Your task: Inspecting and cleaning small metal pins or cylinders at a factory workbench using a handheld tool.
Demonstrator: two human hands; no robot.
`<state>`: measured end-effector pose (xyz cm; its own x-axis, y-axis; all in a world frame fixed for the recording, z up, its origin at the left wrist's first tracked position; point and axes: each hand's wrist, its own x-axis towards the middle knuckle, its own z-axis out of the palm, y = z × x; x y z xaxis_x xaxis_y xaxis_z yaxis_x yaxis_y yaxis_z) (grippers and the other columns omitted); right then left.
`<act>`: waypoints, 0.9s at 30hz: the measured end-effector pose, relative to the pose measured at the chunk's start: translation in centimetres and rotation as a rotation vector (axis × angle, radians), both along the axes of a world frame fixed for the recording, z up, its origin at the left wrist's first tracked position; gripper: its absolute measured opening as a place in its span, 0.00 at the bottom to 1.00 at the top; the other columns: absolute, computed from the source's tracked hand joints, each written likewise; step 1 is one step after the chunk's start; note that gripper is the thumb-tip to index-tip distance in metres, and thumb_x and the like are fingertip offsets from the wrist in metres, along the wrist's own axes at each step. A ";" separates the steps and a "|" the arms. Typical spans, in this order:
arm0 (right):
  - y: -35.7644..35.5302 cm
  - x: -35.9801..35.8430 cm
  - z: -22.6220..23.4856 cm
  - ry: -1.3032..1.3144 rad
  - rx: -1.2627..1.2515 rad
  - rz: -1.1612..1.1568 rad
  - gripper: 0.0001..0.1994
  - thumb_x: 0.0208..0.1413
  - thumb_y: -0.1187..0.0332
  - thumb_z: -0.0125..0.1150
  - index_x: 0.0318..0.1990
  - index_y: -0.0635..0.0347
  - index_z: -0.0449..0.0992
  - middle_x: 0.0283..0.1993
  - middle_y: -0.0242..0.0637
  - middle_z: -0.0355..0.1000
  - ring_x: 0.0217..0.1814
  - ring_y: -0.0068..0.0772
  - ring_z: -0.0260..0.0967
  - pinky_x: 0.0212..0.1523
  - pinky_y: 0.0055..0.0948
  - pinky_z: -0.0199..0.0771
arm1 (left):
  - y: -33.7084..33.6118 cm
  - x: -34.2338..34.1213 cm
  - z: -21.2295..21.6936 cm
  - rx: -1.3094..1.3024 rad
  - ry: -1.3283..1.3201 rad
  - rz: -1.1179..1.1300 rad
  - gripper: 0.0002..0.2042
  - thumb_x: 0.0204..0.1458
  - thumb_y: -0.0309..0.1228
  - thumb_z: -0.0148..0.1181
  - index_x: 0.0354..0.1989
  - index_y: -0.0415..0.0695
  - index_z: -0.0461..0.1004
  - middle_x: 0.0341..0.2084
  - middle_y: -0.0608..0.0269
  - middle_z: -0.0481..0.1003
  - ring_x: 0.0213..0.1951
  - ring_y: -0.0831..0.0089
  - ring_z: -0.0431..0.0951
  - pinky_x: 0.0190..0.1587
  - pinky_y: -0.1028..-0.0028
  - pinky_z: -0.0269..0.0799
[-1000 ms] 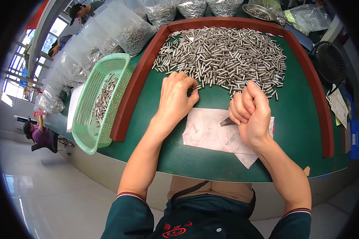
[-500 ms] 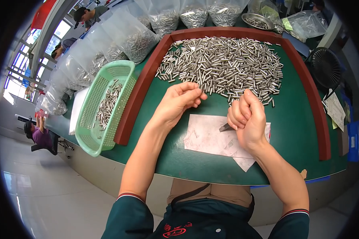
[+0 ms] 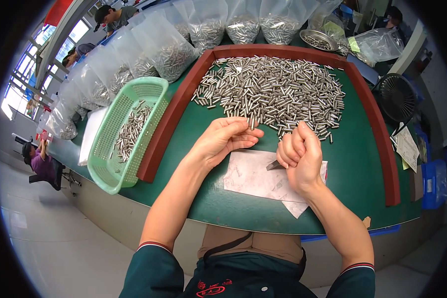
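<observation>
Small shiny metal pins (image 3: 288, 89) lie in a wide pile on the green tabletop. My left hand (image 3: 223, 141) is at the pile's near edge, thumb and forefinger closed on a metal pin (image 3: 253, 122) at their tips. The other fingers curl loosely below. Beside it, my right hand (image 3: 303, 161) is closed in a fist round a dark, flat-ended tool (image 3: 273, 165). Only the tool's short end shows; the rest is hidden in the palm. Under the tool lies a stained, pale sheet of cloth or paper (image 3: 246, 174).
A red-brown raised border (image 3: 176, 116) frames the pile at left, back and right. Outside it on the left stands a green perforated basket (image 3: 104, 149) with pins. Clear bags of pins (image 3: 171, 57) line the back and left. At right are a black fan (image 3: 397, 97) and blue bin (image 3: 436, 184).
The view has shifted slightly, so the scene sits a little lower and to the left. My left fingers have opened out a little; my right hand still grips the tool.
</observation>
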<state>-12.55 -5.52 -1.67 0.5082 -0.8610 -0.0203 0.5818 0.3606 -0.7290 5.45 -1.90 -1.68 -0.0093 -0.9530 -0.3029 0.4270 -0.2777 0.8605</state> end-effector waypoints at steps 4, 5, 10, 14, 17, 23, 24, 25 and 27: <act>0.2 -0.4 1.2 -0.085 -0.132 0.032 0.22 0.56 0.63 0.40 0.09 0.56 0.52 0.08 0.27 0.46 0.10 0.18 0.38 0.12 0.21 0.41 | 0.3 -0.5 0.6 -0.005 0.040 -0.030 0.08 0.52 0.28 0.49 0.36 0.36 0.68 0.33 0.50 0.74 0.31 0.73 0.75 0.37 0.78 0.74; -0.1 -0.9 1.7 0.095 -0.391 -0.064 0.19 0.53 0.67 0.45 0.10 0.58 0.55 0.08 0.27 0.50 0.10 0.18 0.41 0.12 0.20 0.42 | 0.4 -0.5 0.6 -0.018 0.051 -0.027 0.08 0.52 0.28 0.49 0.36 0.36 0.68 0.33 0.50 0.74 0.31 0.73 0.75 0.37 0.78 0.74; -0.3 -1.3 4.6 0.817 -1.129 -0.339 0.09 0.39 0.74 0.61 0.32 0.62 0.73 0.09 0.29 0.56 0.09 0.15 0.51 0.11 0.20 0.48 | 0.8 -1.4 0.5 -0.047 0.122 -0.065 0.08 0.52 0.29 0.50 0.36 0.38 0.68 0.34 0.52 0.74 0.33 0.73 0.75 0.38 0.78 0.73; -0.5 -1.3 4.5 1.010 -1.116 -0.197 0.15 0.40 0.71 0.62 0.39 0.63 0.74 0.13 0.38 0.64 0.11 0.25 0.61 0.14 0.24 0.60 | 1.2 -2.4 0.7 -0.066 0.073 -0.071 0.09 0.52 0.30 0.50 0.38 0.38 0.68 0.34 0.57 0.73 0.35 0.73 0.75 0.39 0.77 0.73; -0.5 -0.9 3.8 0.993 -1.156 -0.159 0.11 0.41 0.69 0.61 0.35 0.61 0.75 0.21 0.40 0.72 0.16 0.28 0.68 0.18 0.23 0.66 | 1.5 -2.9 1.0 -0.092 0.065 -0.071 0.09 0.51 0.28 0.52 0.39 0.37 0.69 0.32 0.60 0.73 0.34 0.75 0.75 0.41 0.78 0.73; -0.7 -0.7 3.4 0.939 -1.124 -0.160 0.10 0.39 0.73 0.62 0.33 0.61 0.76 0.19 0.32 0.69 0.15 0.18 0.61 0.16 0.19 0.59 | 1.9 -3.3 1.5 -0.148 0.060 -0.108 0.12 0.54 0.34 0.47 0.40 0.39 0.69 0.34 0.61 0.73 0.38 0.74 0.74 0.43 0.77 0.69; -0.8 -0.7 3.3 0.896 -1.136 -0.184 0.10 0.38 0.75 0.63 0.33 0.61 0.76 0.14 0.29 0.64 0.13 0.11 0.52 0.14 0.16 0.53 | 2.0 -3.4 1.7 -0.145 0.087 -0.127 0.12 0.55 0.35 0.46 0.40 0.39 0.70 0.34 0.61 0.74 0.39 0.74 0.74 0.44 0.76 0.68; -0.7 -0.7 3.3 0.899 -1.139 -0.177 0.10 0.38 0.75 0.64 0.33 0.62 0.76 0.16 0.28 0.67 0.13 0.11 0.52 0.14 0.16 0.52 | 2.1 -3.4 1.7 -0.141 0.113 -0.145 0.13 0.55 0.36 0.45 0.40 0.40 0.70 0.34 0.61 0.74 0.40 0.74 0.73 0.44 0.75 0.67; -0.8 -0.6 3.0 0.884 -1.148 -0.168 0.11 0.38 0.75 0.64 0.33 0.62 0.76 0.16 0.28 0.66 0.13 0.11 0.51 0.14 0.16 0.52 | 2.2 -3.2 1.6 -0.140 0.124 -0.144 0.13 0.55 0.36 0.45 0.40 0.40 0.70 0.34 0.61 0.74 0.40 0.74 0.73 0.44 0.75 0.67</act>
<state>-13.13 -6.36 1.30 0.5887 -0.6650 0.4596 -0.2238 -0.6804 -0.6978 2.22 0.26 -0.04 -0.1767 -0.9718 -0.1560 0.4967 -0.2249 0.8382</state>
